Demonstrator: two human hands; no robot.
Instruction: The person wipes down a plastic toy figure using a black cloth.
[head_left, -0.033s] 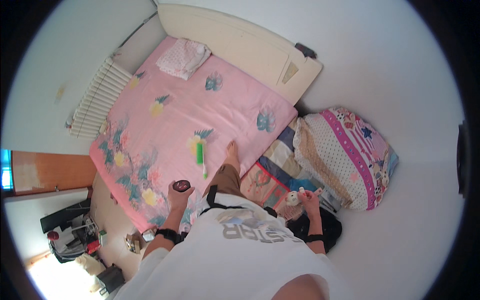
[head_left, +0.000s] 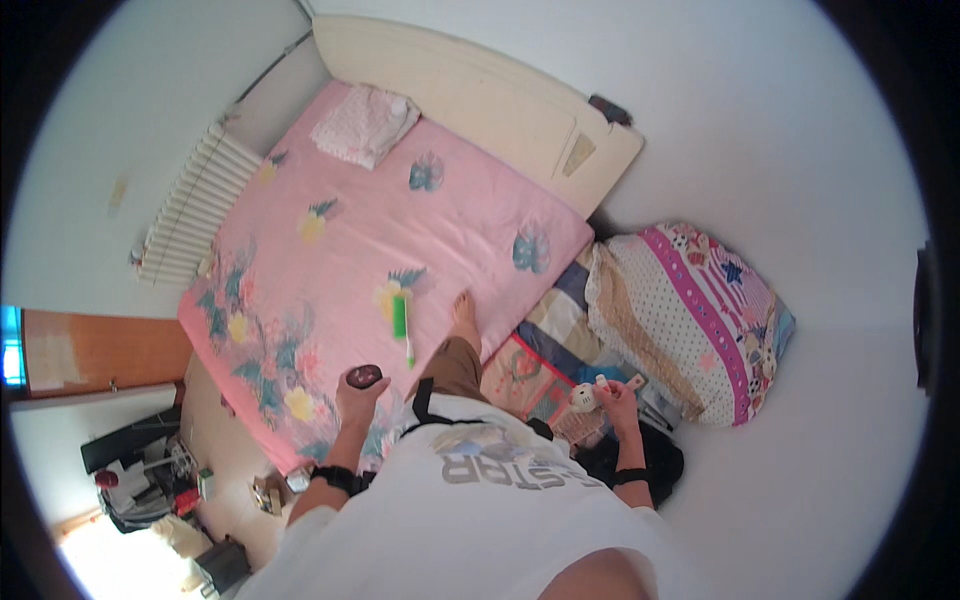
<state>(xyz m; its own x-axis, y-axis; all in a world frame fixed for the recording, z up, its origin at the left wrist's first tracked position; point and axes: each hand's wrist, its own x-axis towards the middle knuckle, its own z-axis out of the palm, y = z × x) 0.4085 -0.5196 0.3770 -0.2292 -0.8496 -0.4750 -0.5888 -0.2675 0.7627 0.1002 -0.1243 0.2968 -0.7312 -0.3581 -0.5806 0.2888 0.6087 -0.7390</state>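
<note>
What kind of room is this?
It's most likely a bedroom. There's a big bed with a pink flowery sheet, a cream headboard at one end, and pale folded bedding near it.

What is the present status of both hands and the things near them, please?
Left hand gripping dark round object. Right hand at white cat-faced item, grip unclear. Green-headed brush on pink bed, apart from both hands.
</note>
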